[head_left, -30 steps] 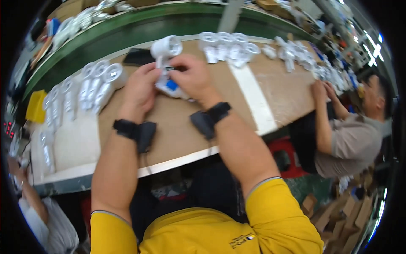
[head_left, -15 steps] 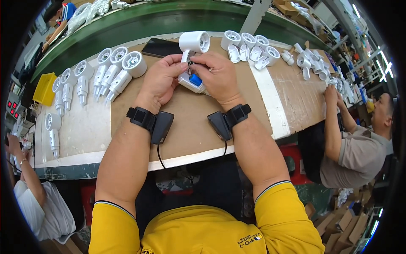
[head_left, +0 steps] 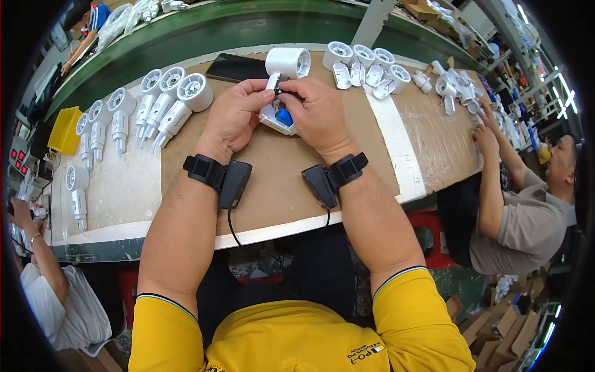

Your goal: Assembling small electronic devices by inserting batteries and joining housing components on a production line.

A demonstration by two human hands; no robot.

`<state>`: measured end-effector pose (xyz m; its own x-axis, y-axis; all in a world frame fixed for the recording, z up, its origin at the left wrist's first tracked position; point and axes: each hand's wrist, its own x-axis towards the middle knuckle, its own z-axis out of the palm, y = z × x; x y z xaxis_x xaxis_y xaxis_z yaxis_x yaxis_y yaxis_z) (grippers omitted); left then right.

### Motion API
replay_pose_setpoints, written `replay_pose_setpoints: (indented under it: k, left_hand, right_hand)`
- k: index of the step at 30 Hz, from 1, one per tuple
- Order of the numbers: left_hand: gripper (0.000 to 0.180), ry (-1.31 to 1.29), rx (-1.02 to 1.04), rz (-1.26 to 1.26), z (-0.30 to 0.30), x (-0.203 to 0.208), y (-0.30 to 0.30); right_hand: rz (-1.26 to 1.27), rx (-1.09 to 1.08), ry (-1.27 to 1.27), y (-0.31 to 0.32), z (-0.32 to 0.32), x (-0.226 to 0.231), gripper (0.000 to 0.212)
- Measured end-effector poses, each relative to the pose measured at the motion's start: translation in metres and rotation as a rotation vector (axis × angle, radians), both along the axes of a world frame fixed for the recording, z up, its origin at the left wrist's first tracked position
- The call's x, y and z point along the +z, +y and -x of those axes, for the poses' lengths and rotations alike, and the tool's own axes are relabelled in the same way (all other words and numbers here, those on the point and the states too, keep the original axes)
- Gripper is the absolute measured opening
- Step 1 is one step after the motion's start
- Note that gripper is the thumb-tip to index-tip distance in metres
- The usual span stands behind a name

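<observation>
Over the middle of the bench, a white handheld device with a drum-shaped head [head_left: 286, 62] lies between my hands, its handle open. Inside the handle sit a blue cylindrical part [head_left: 284, 117] and thin wires. My left hand [head_left: 233, 116] is closed on the handle's left side, thumb and index finger meeting near its middle. From the other side, my right hand [head_left: 320, 119] pinches at a small dark piece or wire in the handle; the fingertips hide most of it.
Finished-looking white devices [head_left: 173, 121] lie in a row at left, by a yellow bin [head_left: 64, 131]. A black phone-like slab [head_left: 235, 68] lies behind my left hand. Open white units [head_left: 364, 57] stand back right. One co-worker [head_left: 520, 211] sits right, another far left.
The device and both hands have shifted only slightly, my fingertips still at the handle. At right, the co-worker's hands have moved a little.
</observation>
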<state>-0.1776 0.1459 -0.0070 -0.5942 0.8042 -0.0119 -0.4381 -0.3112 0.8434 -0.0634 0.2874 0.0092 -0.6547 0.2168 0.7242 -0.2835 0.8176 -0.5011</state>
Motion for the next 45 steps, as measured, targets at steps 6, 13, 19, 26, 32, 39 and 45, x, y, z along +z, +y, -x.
replay_pose_setpoints:
  k: [6, 13, 19, 26, 32, 39, 45]
  left_hand:
    - [0.029, -0.015, 0.003, -0.009, 0.0, 0.002, 0.002]
    - [0.027, 0.004, 0.002, -0.001, 0.004, 0.001, 0.004]
    - [0.027, -0.004, 0.009, 0.006, -0.001, -0.002, 0.001]
    - [0.027, 0.017, 0.025, 0.023, 0.001, 0.0, 0.002]
    - [0.028, 0.008, 0.03, 0.014, 0.0, 0.0, 0.005]
    - [0.028, 0.001, 0.023, 0.041, -0.001, 0.002, 0.002]
    - [0.028, -0.001, -0.008, 0.039, 0.0, 0.001, 0.001]
  right_hand:
    - [-0.001, -0.059, 0.034, -0.001, 0.002, -0.003, 0.013]
    - [0.105, -0.017, 0.09, -0.004, 0.007, -0.006, 0.011]
    - [-0.011, -0.076, 0.103, -0.007, 0.004, -0.006, 0.012]
    - [-0.021, -0.088, 0.1, -0.008, 0.005, -0.004, 0.011]
    - [0.004, -0.118, 0.097, -0.008, 0.004, -0.003, 0.01]
    - [-0.018, -0.171, 0.069, -0.005, 0.003, -0.002, 0.011]
    - [-0.009, -0.16, 0.08, -0.002, 0.004, -0.004, 0.011]
